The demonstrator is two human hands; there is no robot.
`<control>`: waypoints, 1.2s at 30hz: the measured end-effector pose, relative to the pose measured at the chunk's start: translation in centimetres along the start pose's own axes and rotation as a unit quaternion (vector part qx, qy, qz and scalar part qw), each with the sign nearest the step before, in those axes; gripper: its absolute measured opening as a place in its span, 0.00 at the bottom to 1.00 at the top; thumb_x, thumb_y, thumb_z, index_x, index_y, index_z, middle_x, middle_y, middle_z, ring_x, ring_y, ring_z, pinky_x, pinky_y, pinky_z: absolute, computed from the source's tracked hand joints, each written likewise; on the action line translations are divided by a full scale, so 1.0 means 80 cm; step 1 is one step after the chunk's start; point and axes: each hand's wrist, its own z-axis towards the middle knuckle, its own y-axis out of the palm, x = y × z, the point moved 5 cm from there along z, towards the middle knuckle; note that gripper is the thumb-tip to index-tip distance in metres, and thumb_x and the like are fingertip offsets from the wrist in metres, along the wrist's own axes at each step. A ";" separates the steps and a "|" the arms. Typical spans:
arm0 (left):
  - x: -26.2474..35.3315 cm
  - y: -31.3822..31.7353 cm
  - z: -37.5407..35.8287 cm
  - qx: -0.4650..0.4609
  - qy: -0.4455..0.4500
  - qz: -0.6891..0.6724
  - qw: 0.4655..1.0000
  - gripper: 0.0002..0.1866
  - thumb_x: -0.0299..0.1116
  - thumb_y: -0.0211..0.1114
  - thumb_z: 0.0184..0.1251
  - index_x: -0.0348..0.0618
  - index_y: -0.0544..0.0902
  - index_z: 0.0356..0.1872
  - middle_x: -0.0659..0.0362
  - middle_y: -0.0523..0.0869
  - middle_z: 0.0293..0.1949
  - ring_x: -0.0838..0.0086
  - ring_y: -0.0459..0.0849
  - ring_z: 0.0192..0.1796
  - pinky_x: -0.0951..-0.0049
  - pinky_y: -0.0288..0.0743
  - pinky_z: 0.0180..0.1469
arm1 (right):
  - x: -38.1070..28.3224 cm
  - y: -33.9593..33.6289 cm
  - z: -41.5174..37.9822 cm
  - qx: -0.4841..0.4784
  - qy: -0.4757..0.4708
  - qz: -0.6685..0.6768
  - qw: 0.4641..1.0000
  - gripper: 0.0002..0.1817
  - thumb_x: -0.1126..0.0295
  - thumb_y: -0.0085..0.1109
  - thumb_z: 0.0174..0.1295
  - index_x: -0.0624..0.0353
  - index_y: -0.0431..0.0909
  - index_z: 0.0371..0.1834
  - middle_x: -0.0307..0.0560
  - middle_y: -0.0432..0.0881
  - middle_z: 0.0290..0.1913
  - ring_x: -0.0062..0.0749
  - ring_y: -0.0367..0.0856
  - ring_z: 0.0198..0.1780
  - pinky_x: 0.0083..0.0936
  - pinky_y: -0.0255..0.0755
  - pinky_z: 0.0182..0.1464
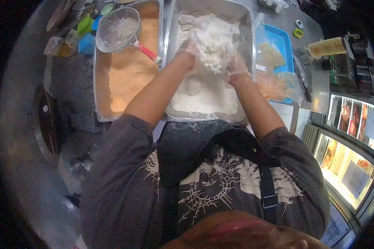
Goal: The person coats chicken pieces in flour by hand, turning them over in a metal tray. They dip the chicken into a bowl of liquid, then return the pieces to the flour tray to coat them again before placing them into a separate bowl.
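Both of my hands, in clear plastic gloves, are inside a deep metal tray (242, 117) holding white flour (203, 102). My left hand (189, 50) is at the left of a loose, flour-covered heap (213, 50). At the heap's right side is my right hand (237, 69). White powder and lumpy coated bits blur between the hands. What lies under the coating cannot be made out. Flour and motion smear hide the fingers of both hands, so their grip does not show.
Left of the flour, a second metal tray holds orange powder (126, 85). A sieve (118, 31) with a red handle rests across it. To the right, a blue tray (289, 54) carries plastic bags of food (276, 85). Two small timers (298, 33) lie beyond it.
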 end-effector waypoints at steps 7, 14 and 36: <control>-0.127 -0.034 0.011 -0.099 0.002 0.805 0.585 0.27 0.51 0.43 0.71 0.42 0.81 0.53 0.46 0.79 0.58 0.56 0.78 0.60 0.59 0.68 0.62 | 0.087 -0.084 0.005 -0.247 -0.095 -0.883 0.388 0.16 0.57 0.53 0.54 0.54 0.86 0.35 0.54 0.85 0.37 0.44 0.85 0.40 0.41 0.76 0.41; -0.242 -0.031 0.008 -0.183 0.025 0.515 0.837 0.25 0.53 0.52 0.69 0.44 0.81 0.54 0.46 0.81 0.55 0.54 0.79 0.57 0.60 0.70 0.59 | 0.131 -0.026 -0.031 -0.240 0.013 -0.826 0.509 0.13 0.67 0.49 0.64 0.60 0.82 0.40 0.57 0.83 0.38 0.47 0.82 0.40 0.36 0.75 0.43; 0.069 -0.006 0.147 0.165 0.216 0.700 0.660 0.23 0.40 0.59 0.61 0.44 0.79 0.58 0.47 0.78 0.60 0.53 0.73 0.65 0.55 0.62 0.67 | -0.034 0.050 0.171 -0.043 -0.260 -0.893 0.365 0.15 0.65 0.54 0.57 0.52 0.84 0.46 0.54 0.81 0.53 0.52 0.76 0.59 0.47 0.67 0.61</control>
